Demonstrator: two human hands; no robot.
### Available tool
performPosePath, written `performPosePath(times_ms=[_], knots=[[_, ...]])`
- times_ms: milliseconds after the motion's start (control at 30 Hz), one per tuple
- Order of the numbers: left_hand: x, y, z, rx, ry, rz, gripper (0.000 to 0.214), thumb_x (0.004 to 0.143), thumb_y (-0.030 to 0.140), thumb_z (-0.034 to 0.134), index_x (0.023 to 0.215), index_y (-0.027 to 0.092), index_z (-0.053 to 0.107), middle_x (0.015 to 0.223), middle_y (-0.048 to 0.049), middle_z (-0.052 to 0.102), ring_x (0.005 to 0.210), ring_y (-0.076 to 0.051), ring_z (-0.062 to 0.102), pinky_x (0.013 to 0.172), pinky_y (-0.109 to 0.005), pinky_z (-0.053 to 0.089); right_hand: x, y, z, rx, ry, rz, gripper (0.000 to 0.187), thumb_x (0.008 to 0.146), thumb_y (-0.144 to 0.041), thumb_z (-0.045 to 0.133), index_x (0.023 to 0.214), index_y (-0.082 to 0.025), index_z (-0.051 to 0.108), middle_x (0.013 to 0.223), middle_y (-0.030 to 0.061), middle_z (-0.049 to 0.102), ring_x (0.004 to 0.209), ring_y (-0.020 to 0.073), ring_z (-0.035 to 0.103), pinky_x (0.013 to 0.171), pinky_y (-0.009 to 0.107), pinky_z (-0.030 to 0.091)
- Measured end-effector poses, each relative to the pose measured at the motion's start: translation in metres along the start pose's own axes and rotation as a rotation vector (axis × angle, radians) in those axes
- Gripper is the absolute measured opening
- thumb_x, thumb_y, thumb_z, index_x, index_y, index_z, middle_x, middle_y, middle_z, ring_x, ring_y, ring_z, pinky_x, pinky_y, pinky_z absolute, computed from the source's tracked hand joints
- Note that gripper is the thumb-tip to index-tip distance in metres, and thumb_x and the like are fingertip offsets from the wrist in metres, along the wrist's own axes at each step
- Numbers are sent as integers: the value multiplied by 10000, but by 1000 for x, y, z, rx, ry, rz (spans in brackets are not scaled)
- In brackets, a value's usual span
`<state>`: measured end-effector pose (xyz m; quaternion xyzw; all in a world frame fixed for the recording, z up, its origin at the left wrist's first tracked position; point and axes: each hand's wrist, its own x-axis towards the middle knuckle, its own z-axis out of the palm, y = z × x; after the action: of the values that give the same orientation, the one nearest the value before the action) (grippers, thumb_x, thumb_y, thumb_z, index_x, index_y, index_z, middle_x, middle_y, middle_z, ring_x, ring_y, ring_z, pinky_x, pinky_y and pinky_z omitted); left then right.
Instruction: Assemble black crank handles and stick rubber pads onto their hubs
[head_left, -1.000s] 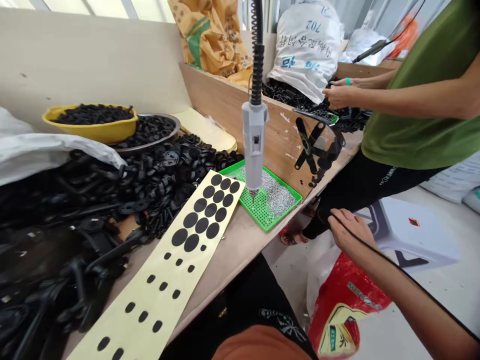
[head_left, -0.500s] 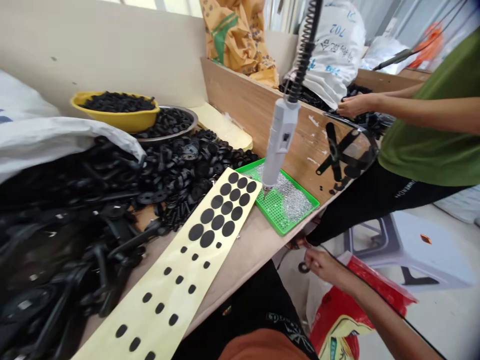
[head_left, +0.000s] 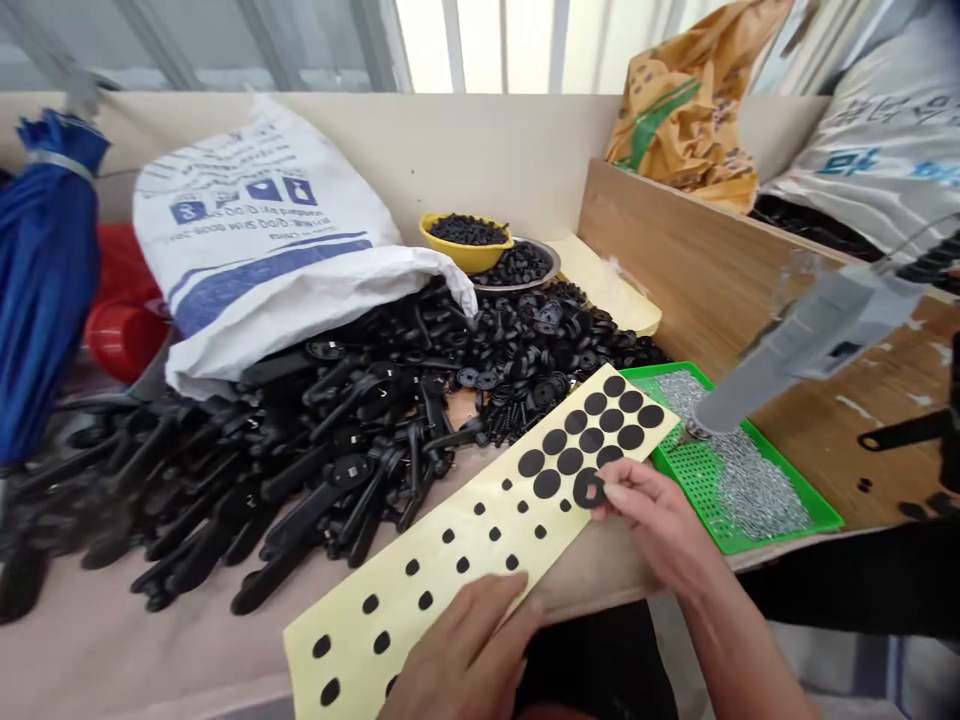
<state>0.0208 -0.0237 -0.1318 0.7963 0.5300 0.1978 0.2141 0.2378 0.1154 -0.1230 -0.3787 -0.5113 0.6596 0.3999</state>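
My right hand (head_left: 652,510) is closed, pinching a small round black disc with a squarish hole (head_left: 582,492) between thumb and fingers. It holds the disc over the right edge of a pale yellow sheet (head_left: 480,545). Rows of large round and small rounded black stickers (head_left: 591,440) cover that sheet. My left hand (head_left: 465,645) rests over the sheet's near edge, its fingers stretched forward and thumb a little apart; its underside is hidden.
A grey electric screwdriver (head_left: 795,345) hangs tilted over a green tray (head_left: 817,515) of small metal screws. Black plastic parts (head_left: 352,470) are heaped at left, beside a white sack (head_left: 262,220). Behind stand a yellow bowl (head_left: 450,257) and a metal basin (head_left: 551,275).
The view has swung left. My right hand has come up from below the table's edge with the black disc to the sheet. My left hand has come into view over the sheet.
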Motion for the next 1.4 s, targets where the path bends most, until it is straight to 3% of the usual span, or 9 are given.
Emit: performPosePath(times_ms=[167,367,500,667,767,933,1167,1300,1400], knots=[[27,-4,2,383,18,49,358,870,124,433,1213,176,523,1306,-119,551,1171,-320,516,899,-500,496,24,6,-2,-177,-72,4,143,800,-337,655,763,-208,605,807,-8,546,749,134,465,668,232,360],[10,-19,-2,430,-19,86,314,876,128,431,1153,212,552,1307,-56,563,1175,-272,510,931,-450,454,24,17,-15,-149,-17,64,141,789,-350,668,796,-216,625,832,-7,552,774,135,468,709,231,380],[2,-21,-17,427,19,86,297,862,124,432,1108,216,571,1244,-54,603,1145,-267,520,921,-437,437,16,15,-20,-60,-22,139,184,777,-384,672,754,-209,620,885,14,577,775,147,501,730,254,427],[7,-19,-35,365,123,92,296,865,97,414,1110,182,558,1216,-87,596,1128,-247,507,918,-392,442,2,20,-25,-192,79,100,237,765,-423,671,692,-208,600,867,29,602,828,175,534,706,224,441],[19,-22,-43,368,235,45,291,864,59,400,1091,157,553,1172,-108,591,1095,-246,502,904,-393,443,-4,26,-26,-273,71,44,252,779,-432,646,676,-210,587,847,33,611,844,186,552,690,205,455],[42,-33,-61,485,326,-53,239,871,56,421,1043,135,567,1093,-106,589,1055,-256,488,879,-407,434,-14,30,-27,-410,-106,47,239,847,-430,553,748,-221,613,742,25,592,709,167,558,628,196,474],[95,-44,-71,732,149,-225,145,845,98,484,938,117,593,926,-112,601,915,-276,508,727,-414,425,-5,35,-27,-349,-22,5,244,817,-430,595,713,-209,597,717,25,562,689,165,534,604,202,470],[119,-52,-65,812,128,-284,172,821,21,450,810,104,601,801,-121,606,815,-267,509,658,-397,397,-3,35,-25,-230,-20,13,278,810,-442,596,672,-200,583,719,41,564,720,187,528,641,246,478],[126,-57,-66,806,132,-253,215,830,11,435,724,123,584,764,-115,608,800,-263,512,645,-385,390,-2,30,-20,-133,32,16,264,783,-428,632,653,-204,579,781,48,580,762,196,531,661,254,470]])
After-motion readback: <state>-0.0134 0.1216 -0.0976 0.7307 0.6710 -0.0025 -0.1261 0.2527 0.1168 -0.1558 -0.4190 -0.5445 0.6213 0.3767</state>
